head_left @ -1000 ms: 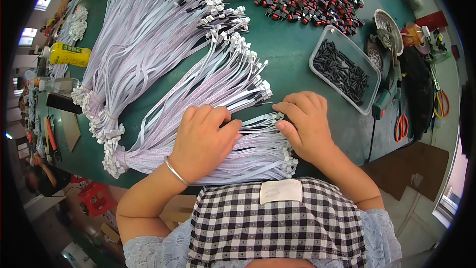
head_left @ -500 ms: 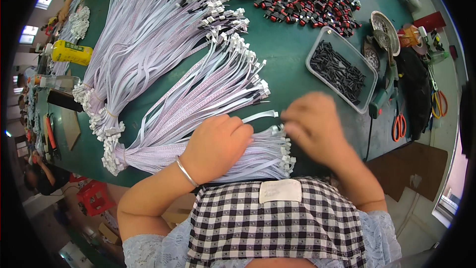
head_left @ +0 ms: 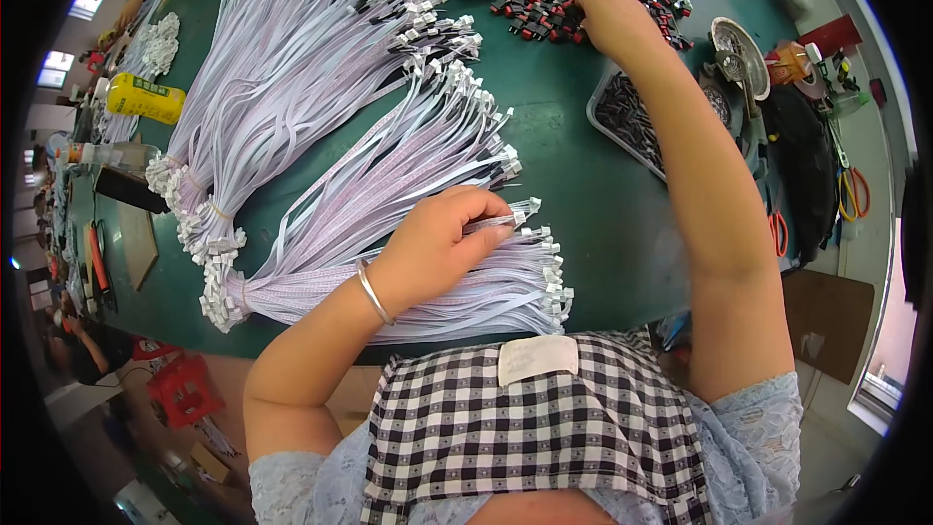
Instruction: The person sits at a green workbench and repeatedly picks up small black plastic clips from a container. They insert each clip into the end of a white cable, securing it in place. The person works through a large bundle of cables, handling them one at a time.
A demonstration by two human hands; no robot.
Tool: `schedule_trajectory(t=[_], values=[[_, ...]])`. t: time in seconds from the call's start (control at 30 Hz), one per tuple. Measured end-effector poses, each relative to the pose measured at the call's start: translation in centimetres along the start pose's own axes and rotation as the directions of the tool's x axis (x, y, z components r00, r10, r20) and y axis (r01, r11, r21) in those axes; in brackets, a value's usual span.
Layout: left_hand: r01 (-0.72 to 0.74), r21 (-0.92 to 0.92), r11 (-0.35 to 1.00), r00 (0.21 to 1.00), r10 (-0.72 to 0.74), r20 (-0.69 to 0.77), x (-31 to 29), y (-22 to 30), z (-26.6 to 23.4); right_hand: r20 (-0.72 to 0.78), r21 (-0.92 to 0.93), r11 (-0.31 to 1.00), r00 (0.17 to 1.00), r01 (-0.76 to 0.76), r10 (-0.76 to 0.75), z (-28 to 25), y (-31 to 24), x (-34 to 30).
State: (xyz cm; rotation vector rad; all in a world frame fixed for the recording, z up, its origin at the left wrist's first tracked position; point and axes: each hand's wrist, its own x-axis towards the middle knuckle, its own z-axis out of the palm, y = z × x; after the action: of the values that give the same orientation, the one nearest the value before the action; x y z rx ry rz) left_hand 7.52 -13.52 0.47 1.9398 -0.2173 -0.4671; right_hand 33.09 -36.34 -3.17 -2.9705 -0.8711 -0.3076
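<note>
My left hand (head_left: 442, 243) wears a silver bangle and pinches a white ribbon cable (head_left: 501, 225) near its connector end. Below the hand, a fanned bundle of white and pinkish ribbon cables (head_left: 457, 297) lies along the table's near side, white connectors at its right end. Far off, my right hand (head_left: 614, 24) reaches into a pile of small black-and-red parts (head_left: 544, 12). Its fingers are drawn together at the pile's edge; what is between them, if anything, cannot be made out.
More cable bundles (head_left: 292, 87) cover the left of the green table (head_left: 583, 253). A clear tub of black tubes (head_left: 622, 112) is partly under my right forearm. Metal dishes (head_left: 741, 53) and orange-handled scissors (head_left: 777, 231) sit at right, a yellow bottle (head_left: 146, 99) at left.
My right hand has moved from beside the cable ends up and away to the black-and-red pile. My left hand has shifted slightly right and up, now pinching the cable near its end.
</note>
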Motion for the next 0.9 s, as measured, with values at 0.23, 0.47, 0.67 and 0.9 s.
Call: schedule_trajectory(t=[0.23, 0.47, 0.67, 0.9], values=[[0.070, -0.147, 0.987, 0.998, -0.070, 0.009, 0.1, -0.4, 0.0, 0.122, 0.132, 0.991, 0.992, -0.033, 0.017, -0.8, 1.1, 0.8], [0.004, -0.022, 1.000, 1.000, -0.003, 0.023, 0.0, -0.2, 0.3, -0.256, 0.410, 0.912, 0.957, -0.017, 0.133, -6.1, -3.4, -6.2], [-0.016, -0.027, 1.000, 1.000, 0.016, -0.025, -0.3, -0.5, 0.5, -0.168, 0.374, 0.922, 0.971, -0.096, 0.170, -8.5, -5.9, -17.5], [-0.111, -0.024, 0.994, 0.994, 0.111, -0.010, -0.5, -0.8, 0.8, -0.186, 0.221, 0.966, 0.967, -0.133, 0.176, -5.9, -5.8, -20.9]])
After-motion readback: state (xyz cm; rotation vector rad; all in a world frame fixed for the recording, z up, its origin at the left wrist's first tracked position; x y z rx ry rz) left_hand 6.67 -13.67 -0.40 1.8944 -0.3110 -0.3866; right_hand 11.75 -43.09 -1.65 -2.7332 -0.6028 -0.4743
